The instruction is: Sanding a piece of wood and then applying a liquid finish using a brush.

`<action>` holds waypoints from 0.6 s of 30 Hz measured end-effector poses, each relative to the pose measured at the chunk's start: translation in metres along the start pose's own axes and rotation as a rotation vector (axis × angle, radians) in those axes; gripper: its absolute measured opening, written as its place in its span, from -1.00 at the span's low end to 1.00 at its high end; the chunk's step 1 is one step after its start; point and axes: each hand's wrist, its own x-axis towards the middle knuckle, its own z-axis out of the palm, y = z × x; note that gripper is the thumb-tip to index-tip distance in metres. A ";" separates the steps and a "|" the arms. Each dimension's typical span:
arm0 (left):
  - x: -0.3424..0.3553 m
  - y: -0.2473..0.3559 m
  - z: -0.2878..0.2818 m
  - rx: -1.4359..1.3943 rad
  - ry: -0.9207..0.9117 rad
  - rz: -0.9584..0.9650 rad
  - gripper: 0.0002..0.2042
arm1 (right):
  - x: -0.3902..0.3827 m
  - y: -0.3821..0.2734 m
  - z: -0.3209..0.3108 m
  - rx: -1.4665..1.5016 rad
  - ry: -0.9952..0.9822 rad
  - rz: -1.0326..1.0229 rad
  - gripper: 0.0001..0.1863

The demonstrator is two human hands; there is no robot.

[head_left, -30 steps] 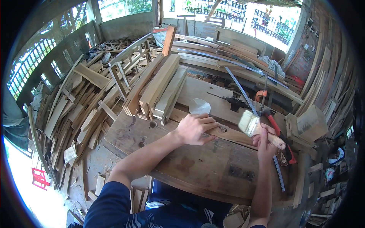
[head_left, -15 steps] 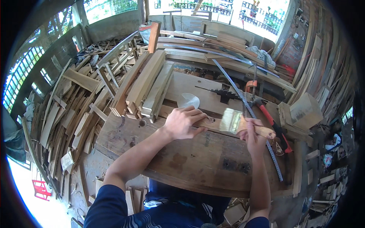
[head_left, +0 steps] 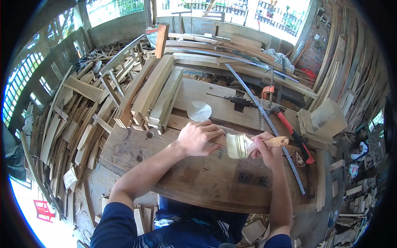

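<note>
My right hand (head_left: 268, 152) is closed round a wide paintbrush (head_left: 276, 141) with a wooden handle and pale bristles, which point left. The bristles are at the right end of a small piece of wood (head_left: 221, 136), partly hiding it; whether they touch it I cannot tell. The curled fingers of my left hand (head_left: 197, 138) grip the other end of this wood, low over the brown workbench (head_left: 198, 177). Just beyond my left hand is a round, translucent shallow dish (head_left: 199, 110).
Long planks (head_left: 153, 91) are stacked at the bench's far left. A metal ruler (head_left: 264, 115) lies slantwise, near a dark toothed tool (head_left: 235, 101), a red-and-black hammer (head_left: 291, 130) and an orange clamp (head_left: 268, 90). A wooden block (head_left: 328, 118) stands at the right; scrap wood (head_left: 62, 132) heaps leftward.
My right hand has brought the brush left and slightly down, toward my left hand, over the wood piece. My left hand keeps its grip. The whole view has shifted slightly.
</note>
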 end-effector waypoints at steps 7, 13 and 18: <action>-0.002 -0.006 0.001 -0.014 0.010 -0.031 -0.60 | 0.007 -0.003 0.012 0.020 0.276 -0.104 -0.84; 0.001 0.003 0.001 -0.058 -0.021 -0.029 -0.60 | -0.001 0.006 0.004 0.032 0.003 -0.066 -0.84; -0.002 -0.002 0.004 -0.065 -0.012 -0.045 -0.60 | 0.005 0.004 0.010 0.083 0.263 -0.098 -0.89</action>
